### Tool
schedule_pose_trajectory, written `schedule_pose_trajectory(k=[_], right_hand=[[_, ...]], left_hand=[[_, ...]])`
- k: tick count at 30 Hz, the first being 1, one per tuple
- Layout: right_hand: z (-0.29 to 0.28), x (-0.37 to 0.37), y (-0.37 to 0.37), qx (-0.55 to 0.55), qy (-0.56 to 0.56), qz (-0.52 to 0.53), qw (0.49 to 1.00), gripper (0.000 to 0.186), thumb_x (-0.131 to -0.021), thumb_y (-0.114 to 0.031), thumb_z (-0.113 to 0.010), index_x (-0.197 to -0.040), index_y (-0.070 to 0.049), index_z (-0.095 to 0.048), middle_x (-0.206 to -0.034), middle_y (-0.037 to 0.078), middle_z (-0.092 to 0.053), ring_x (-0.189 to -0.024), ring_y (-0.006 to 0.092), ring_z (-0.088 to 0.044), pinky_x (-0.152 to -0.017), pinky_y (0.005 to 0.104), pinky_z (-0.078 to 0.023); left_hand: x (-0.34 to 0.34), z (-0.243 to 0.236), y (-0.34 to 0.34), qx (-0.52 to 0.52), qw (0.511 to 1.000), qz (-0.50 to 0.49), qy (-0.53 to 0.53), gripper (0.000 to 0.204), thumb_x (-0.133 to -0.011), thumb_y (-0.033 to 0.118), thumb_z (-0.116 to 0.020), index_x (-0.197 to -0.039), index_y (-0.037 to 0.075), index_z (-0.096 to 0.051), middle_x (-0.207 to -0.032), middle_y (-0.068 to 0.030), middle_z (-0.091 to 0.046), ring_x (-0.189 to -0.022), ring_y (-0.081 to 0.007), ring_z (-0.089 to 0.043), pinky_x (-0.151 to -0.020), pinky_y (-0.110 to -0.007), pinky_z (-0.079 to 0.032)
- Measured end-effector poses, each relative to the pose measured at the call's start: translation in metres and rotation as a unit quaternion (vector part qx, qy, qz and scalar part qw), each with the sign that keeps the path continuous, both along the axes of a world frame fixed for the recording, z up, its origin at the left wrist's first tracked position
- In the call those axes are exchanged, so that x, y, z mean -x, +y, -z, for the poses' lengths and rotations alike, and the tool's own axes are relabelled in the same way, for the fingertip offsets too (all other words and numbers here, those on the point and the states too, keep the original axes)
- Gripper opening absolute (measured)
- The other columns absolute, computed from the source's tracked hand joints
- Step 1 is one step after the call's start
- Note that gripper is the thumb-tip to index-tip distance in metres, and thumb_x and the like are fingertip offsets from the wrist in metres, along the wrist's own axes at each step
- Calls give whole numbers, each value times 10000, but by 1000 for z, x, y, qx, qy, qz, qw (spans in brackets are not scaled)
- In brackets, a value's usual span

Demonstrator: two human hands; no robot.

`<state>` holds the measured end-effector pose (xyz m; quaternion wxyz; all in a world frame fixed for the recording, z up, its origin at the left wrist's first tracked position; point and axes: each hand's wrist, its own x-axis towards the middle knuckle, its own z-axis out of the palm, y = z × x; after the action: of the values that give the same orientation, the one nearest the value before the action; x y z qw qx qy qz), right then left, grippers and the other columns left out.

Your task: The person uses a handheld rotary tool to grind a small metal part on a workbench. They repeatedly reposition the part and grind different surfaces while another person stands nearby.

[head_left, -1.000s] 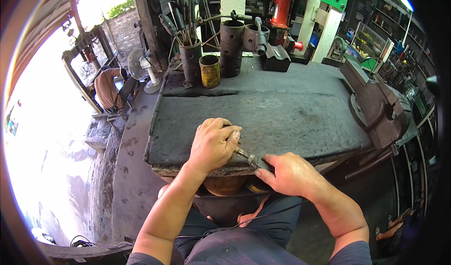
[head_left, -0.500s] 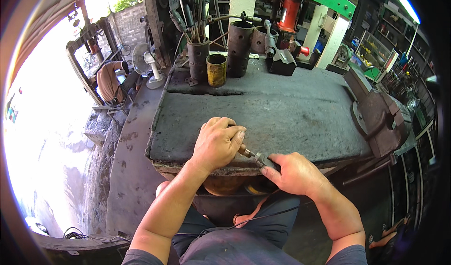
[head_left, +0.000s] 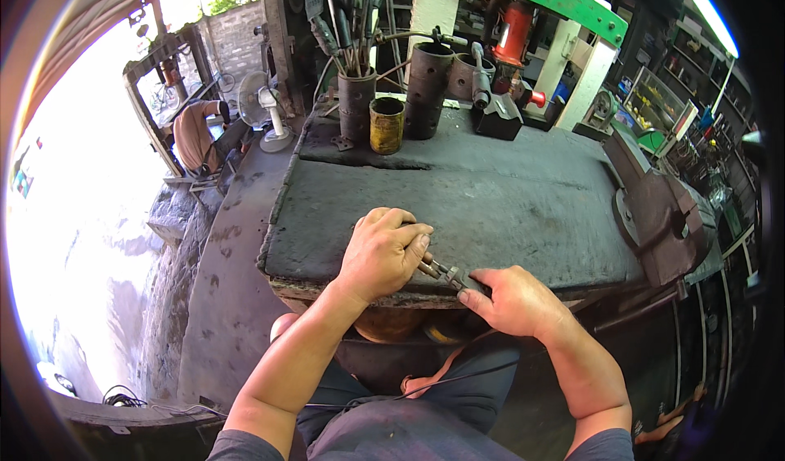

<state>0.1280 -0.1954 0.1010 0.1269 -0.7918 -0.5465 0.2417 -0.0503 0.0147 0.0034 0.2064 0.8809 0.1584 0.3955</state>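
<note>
Over the front edge of a dark metal-topped workbench (head_left: 458,208), both my hands meet at one small assembly. My left hand (head_left: 379,252) is closed around a brass-coloured cylindrical fitting (head_left: 428,266), most of it hidden in the palm. A thin, silvery part runs from the fitting toward my right hand (head_left: 517,302). That hand is wrapped around a grey wrench (head_left: 455,279), its thumb along the near side. The wrench's head sits against the end of the silvery part; its handle is hidden under my fingers.
At the bench's back stand a tall can of tools (head_left: 356,105), a yellow rusty can (head_left: 386,126) and a black box (head_left: 497,124). A large vise (head_left: 666,216) is mounted at the right. Behind is a green press frame (head_left: 564,3). A fan (head_left: 266,109) and another person (head_left: 196,138) are at left.
The view has shifted slightly, so the bench items sit a little lower and to the right. My grip looks the same; the wrench and fitting appear turned slightly.
</note>
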Motion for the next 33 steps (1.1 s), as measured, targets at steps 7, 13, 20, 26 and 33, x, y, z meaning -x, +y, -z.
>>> schedule_pose_trajectory(k=[7,13,20,26,33], right_hand=[[5,0,-1,-15,-6,-8,1000,494,-1136,-490,-773,-1317,-36,-850,-991,307,-826,-1006,547,-803,-899,593,-628],[-4,4,-9,17,3,-7,1000,505,-1133,-490,-780,-1338,-34,-847,-1003,308,-832,-999,550,-802,-896,595,-628],[4,6,-15,7,7,-14,1000,512,-1125,-500,-792,-1327,-33,-848,-1025,307,-838,-1026,553,-807,-912,587,-642],[8,5,-17,-7,-5,-14,1000,509,-1121,-497,-795,-1327,-35,-848,-1039,311,-839,-1034,549,-810,-917,588,-645],[3,9,-16,-11,-13,-6,1000,486,-1127,-489,-783,-1266,-27,-840,-961,302,-826,-980,560,-803,-876,608,-641]], left_hand=[[3,1,-2,8,1000,1,-6,241,-1135,240,-769,-1238,95,-931,-1252,-114,-826,-1267,-367,-743,-1154,-520,-558],[0,-2,-2,11,1000,-5,4,242,-1133,258,-777,-1221,97,-935,-1228,-87,-824,-1253,-364,-745,-1146,-516,-562],[-4,-4,-2,17,1000,-12,21,251,-1137,286,-770,-1213,115,-937,-1209,-70,-820,-1254,-359,-747,-1137,-516,-568],[-3,-5,-1,13,999,-15,29,247,-1135,291,-776,-1213,120,-937,-1214,-70,-819,-1266,-359,-741,-1148,-518,-557],[-3,-7,-3,22,999,-15,25,249,-1143,300,-776,-1205,121,-936,-1213,-67,-819,-1263,-362,-740,-1133,-512,-556]])
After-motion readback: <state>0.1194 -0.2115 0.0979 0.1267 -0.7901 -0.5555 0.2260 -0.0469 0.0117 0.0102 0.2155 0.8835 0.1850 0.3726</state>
